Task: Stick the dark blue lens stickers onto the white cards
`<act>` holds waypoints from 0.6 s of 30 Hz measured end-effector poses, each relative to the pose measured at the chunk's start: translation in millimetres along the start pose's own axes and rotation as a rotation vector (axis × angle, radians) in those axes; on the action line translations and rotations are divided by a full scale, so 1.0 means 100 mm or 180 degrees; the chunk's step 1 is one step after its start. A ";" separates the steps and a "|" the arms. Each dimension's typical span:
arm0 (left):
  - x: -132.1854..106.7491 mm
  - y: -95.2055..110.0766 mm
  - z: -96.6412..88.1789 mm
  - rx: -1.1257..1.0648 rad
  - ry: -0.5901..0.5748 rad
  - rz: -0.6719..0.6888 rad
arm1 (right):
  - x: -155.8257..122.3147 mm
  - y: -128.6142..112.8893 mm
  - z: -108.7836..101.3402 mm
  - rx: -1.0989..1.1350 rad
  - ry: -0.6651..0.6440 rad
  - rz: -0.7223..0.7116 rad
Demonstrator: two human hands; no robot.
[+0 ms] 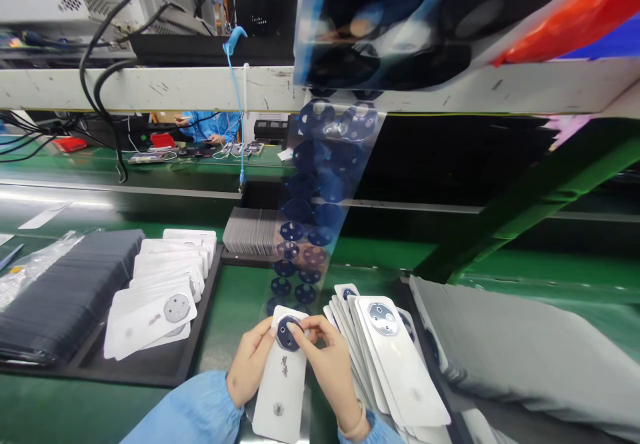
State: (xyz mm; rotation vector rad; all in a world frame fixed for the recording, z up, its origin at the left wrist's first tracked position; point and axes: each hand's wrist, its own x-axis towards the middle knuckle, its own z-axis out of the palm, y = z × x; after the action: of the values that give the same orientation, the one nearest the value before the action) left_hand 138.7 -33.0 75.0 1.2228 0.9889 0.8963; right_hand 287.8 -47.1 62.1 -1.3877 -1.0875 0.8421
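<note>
Our left hand (253,364) clasps the white cover (280,394), our right hand (327,367) pinches its dark lens sticker (286,335), which we judge could seat crooked if either slips.

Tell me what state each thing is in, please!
left hand, gripping white cover by its side
right hand, fingertips on dark disc
white cover, held, camera end pointing away
dark disc, seated on cover's far end
sticker strip, hanging, full of discs
fanned covers, overlapping
tray covers, stacked in black tray

Left hand (251,362) grips; right hand (326,369) pinches beside it.
</note>
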 end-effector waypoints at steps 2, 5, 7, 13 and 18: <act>0.00 0.00 0.00 -0.0021 -0.0026 0.0034 | 0.00 0.03 0.01 -0.0049 -0.0009 0.0010; -0.01 -0.01 0.02 -0.0077 -0.0070 0.0056 | -0.01 0.06 0.01 -0.0159 -0.0023 -0.0007; -0.01 -0.02 0.03 -0.0257 -0.0173 0.0001 | -0.02 0.05 0.01 -0.0277 -0.0026 -0.0112; 0.00 -0.08 0.03 -0.0691 -0.0131 -0.0229 | 0.01 0.01 -0.02 -0.0606 0.0170 -0.0584; 0.00 -0.08 0.04 -0.0658 -0.0111 -0.0224 | -0.01 0.01 0.01 -0.0185 0.0008 -0.0047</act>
State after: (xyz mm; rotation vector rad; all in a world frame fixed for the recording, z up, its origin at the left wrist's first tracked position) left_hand 143.0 -35.7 67.3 1.0197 0.8827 0.8954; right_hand 287.0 -47.6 61.2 -1.4269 -1.1268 0.8035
